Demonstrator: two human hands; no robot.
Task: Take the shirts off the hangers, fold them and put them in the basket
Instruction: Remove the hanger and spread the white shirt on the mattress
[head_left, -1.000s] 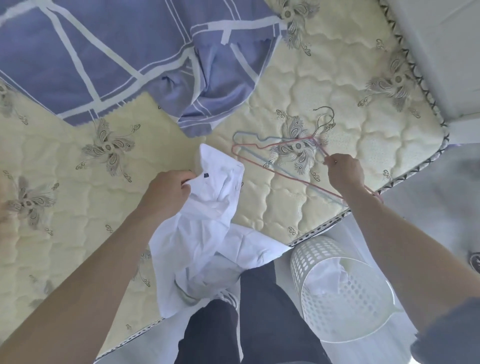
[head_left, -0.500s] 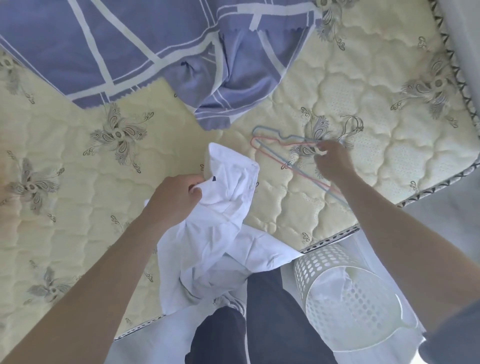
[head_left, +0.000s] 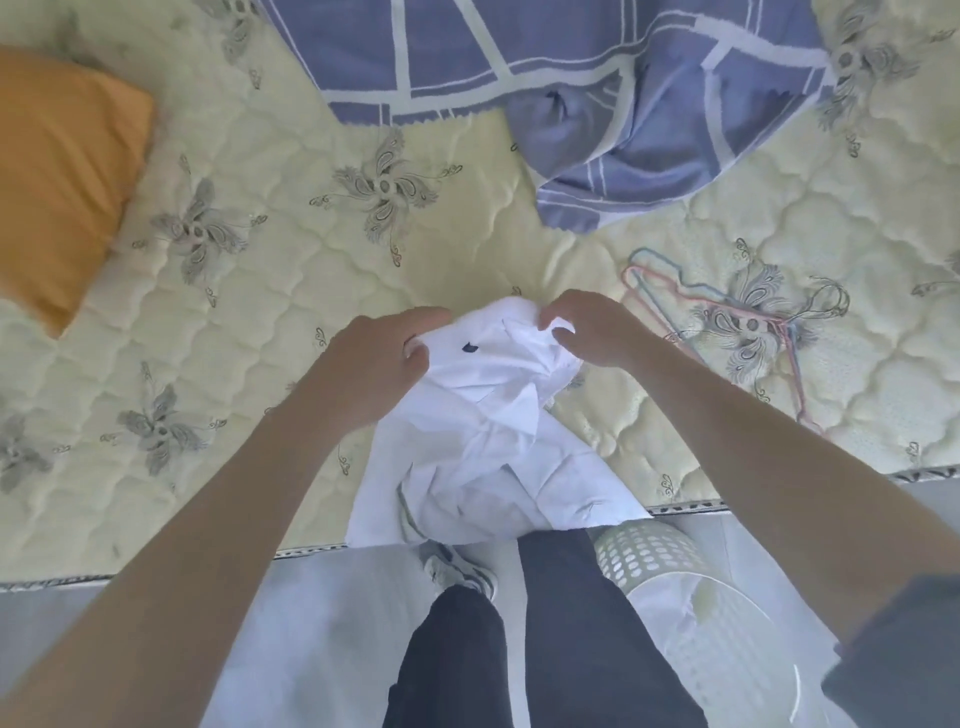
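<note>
Nearest: dark trouser legs (head_left: 519, 649) and one pale shoe (head_left: 457, 566), on grey floor at foot of bed.

Basket (head_left: 644, 556): white, perforated wall, on floor just beside right leg, below mattress edge. Pale cloth apparently inside; whether a folded shirt, and how many, not to be told.

White shirt (head_left: 483, 447): off its hanger, crumpled, unfolded. Upper end, with small dark label, lifted over mattress; lower part hanging past mattress edge in front of legs. Not in basket.

Left hand (head_left: 379, 358): fingers curled, clamped on shirt's upper left edge, next to label.

Right hand (head_left: 592, 327): fingers and thumb pinching shirt's upper right edge; near left hand, bunched cloth between.

Mattress (head_left: 260, 322): cream, quilted, grey floral motifs.

Hangers (head_left: 776, 325): wire, one pink, one blue, both bare, lying overlapped on mattress to right of hands, apart from them.

Blue checked cloth (head_left: 623, 104): heaped at far side of mattress; sheet or garment, not to be told.

Orange pillow (head_left: 57, 171): far left.

Progress, by judgement: unhanging done for this shirt, both visible hangers empty. Folding not yet begun, or barely. Likely remaining: spreading flat on mattress, folding, lowering into basket. No further hung shirts in view
</note>
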